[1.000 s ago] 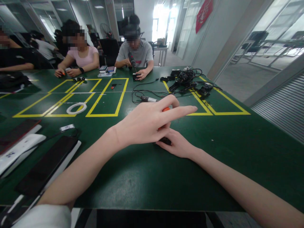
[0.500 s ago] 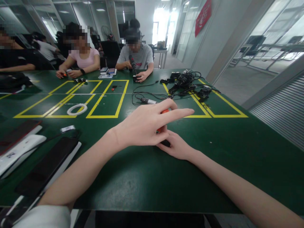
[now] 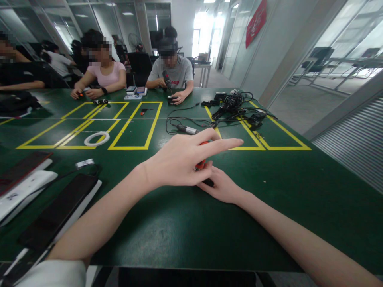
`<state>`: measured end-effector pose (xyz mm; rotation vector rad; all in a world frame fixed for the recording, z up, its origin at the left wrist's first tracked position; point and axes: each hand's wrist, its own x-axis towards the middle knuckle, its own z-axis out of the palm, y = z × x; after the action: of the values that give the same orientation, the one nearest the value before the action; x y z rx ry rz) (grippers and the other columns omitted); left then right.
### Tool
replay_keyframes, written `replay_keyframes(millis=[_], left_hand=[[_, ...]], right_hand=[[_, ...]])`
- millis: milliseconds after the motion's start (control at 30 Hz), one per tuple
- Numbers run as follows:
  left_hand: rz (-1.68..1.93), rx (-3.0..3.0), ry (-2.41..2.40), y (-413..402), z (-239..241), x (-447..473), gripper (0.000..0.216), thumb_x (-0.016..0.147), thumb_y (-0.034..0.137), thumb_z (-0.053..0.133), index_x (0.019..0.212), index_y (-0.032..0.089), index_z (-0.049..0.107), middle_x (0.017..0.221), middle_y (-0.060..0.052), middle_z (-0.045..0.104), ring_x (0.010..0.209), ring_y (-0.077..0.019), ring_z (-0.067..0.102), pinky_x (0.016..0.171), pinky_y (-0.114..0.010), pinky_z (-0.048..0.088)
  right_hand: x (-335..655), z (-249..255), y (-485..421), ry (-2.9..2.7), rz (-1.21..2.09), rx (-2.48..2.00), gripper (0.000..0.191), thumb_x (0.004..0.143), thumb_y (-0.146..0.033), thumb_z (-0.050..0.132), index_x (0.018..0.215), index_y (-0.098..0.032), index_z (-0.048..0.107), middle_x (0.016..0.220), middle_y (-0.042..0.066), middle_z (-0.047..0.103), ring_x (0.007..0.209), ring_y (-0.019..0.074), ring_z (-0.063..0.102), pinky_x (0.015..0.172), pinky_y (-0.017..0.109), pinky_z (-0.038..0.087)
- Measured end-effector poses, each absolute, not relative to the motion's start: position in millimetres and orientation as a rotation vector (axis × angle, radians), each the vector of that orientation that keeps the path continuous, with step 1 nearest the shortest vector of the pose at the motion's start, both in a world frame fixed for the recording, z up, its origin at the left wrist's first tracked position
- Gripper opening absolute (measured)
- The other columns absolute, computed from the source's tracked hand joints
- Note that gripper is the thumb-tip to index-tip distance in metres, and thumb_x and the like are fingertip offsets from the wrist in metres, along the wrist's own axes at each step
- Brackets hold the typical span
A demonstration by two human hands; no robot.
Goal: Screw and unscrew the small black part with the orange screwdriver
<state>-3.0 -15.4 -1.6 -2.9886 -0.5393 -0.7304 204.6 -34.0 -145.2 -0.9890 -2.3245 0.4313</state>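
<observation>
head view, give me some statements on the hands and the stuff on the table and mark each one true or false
1. The left hand grips an orange object, with the right hand close beside it. True.
2. The right hand is empty. False: it is on a black object, mostly hidden.
3. The white ring lies to the left of the tangled black cables in the picture. True.
4. The white ring stands on its edge. False: it lies flat on the green table.
5. The co-worker in the grey shirt holds a dark power tool. True.
</observation>
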Motion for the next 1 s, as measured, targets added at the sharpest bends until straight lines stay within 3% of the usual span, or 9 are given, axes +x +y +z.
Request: replay_keyframes(millis=[200, 367, 433, 567, 667, 733, 833, 933, 1000], left_hand=[[-0.918, -3.114, -0.728, -20, 0, -3, 0.052, 0.095, 0.012, 0.05, 0.144, 0.024, 0.058, 0.117, -0.006, 0.071, 0.082, -0.0116, 0.066, 0.067, -0.02, 0.05], [-0.993, -3.569, -0.905, -20, 15, -9, 0.025, 0.101, 0.026, 0.054, 0.12, 0.018, 0.068, 0.106, -0.005, 0.075, 0.062, -0.008, 0.064, 0.056, -0.019, 0.049], [-0.932, -3.763, -1.027, -18, 22, -12, 0.03, 0.106, 0.034, 0.047, 0.108, 0.015, 0.07, 0.106, -0.007, 0.075, 0.059, -0.008, 0.066, 0.05, -0.019, 0.046], [-0.901, -4.055, -1.096, -9, 24, -16, 0.037, 0.107, 0.039, 0.041, 0.101, 0.014, 0.068, 0.112, -0.013, 0.075, 0.059, -0.0118, 0.07, 0.046, -0.021, 0.042], [-0.902, -4.23, -1.09, 0, 17, -16, 0.035, 0.105, 0.038, 0.041, 0.096, 0.014, 0.065, 0.103, -0.013, 0.076, 0.057, -0.0148, 0.071, 0.045, -0.022, 0.041], [-0.913, -4.269, -1.14, 6, 13, -15, 0.034, 0.103, 0.038, 0.041, 0.096, 0.015, 0.065, 0.096, -0.012, 0.075, 0.048, -0.0125, 0.065, 0.041, -0.022, 0.036], [-0.968, -4.274, -1.194, 11, 10, -16, 0.035, 0.101, 0.04, 0.044, 0.109, 0.016, 0.069, 0.088, -0.01, 0.074, 0.034, -0.0045, 0.04, 0.035, -0.022, 0.023], [-1.001, -4.276, -1.16, 14, 9, -18, 0.039, 0.1, 0.041, 0.051, 0.127, 0.019, 0.069, 0.088, -0.01, 0.073, 0.036, -0.0019, 0.023, 0.033, -0.022, 0.015], [-0.99, -4.297, -1.129, 14, 9, -19, 0.038, 0.099, 0.042, 0.055, 0.127, 0.02, 0.071, 0.092, -0.011, 0.074, 0.039, -0.0014, 0.021, 0.033, -0.021, 0.013]], right_hand=[[203, -141, -34, -2.355, 0.427, -1.007, 0.015, 0.1, -0.033, 0.064, 0.11, -0.021, 0.068, 0.101, 0.009, 0.071, 0.094, 0.0269, 0.066, 0.085, 0.043, 0.056], [202, -139, -34, -2.37, 0.415, -1.008, 0.012, 0.099, -0.03, 0.065, 0.105, -0.02, 0.066, 0.095, 0.008, 0.068, 0.089, 0.0244, 0.064, 0.081, 0.038, 0.053], [201, -138, -34, -2.369, 0.419, -0.99, 0.011, 0.099, -0.029, 0.065, 0.102, -0.019, 0.065, 0.092, 0.007, 0.067, 0.086, 0.0232, 0.063, 0.079, 0.036, 0.051], [201, -137, -34, -2.359, 0.425, -0.961, 0.01, 0.099, -0.028, 0.063, 0.101, -0.018, 0.063, 0.091, 0.007, 0.066, 0.083, 0.0215, 0.061, 0.076, 0.034, 0.049], [201, -137, -34, -2.369, 0.409, -0.967, 0.013, 0.101, -0.03, 0.061, 0.098, -0.018, 0.063, 0.09, 0.007, 0.067, 0.081, 0.0214, 0.061, 0.075, 0.034, 0.049], [201, -138, -34, -2.375, 0.382, -0.975, 0.014, 0.101, -0.032, 0.061, 0.098, -0.018, 0.064, 0.09, 0.008, 0.067, 0.082, 0.0224, 0.062, 0.075, 0.035, 0.05], [201, -138, -34, -2.383, 0.354, -0.976, 0.017, 0.101, -0.034, 0.061, 0.103, -0.018, 0.065, 0.093, 0.009, 0.069, 0.085, 0.0241, 0.063, 0.077, 0.038, 0.052], [201, -138, -34, -2.388, 0.352, -0.982, 0.018, 0.102, -0.035, 0.06, 0.102, -0.017, 0.066, 0.094, 0.01, 0.07, 0.085, 0.0244, 0.064, 0.078, 0.039, 0.053], [201, -137, -34, -2.387, 0.356, -0.989, 0.018, 0.102, -0.035, 0.06, 0.1, -0.018, 0.066, 0.092, 0.009, 0.069, 0.084, 0.0239, 0.063, 0.077, 0.038, 0.053]])
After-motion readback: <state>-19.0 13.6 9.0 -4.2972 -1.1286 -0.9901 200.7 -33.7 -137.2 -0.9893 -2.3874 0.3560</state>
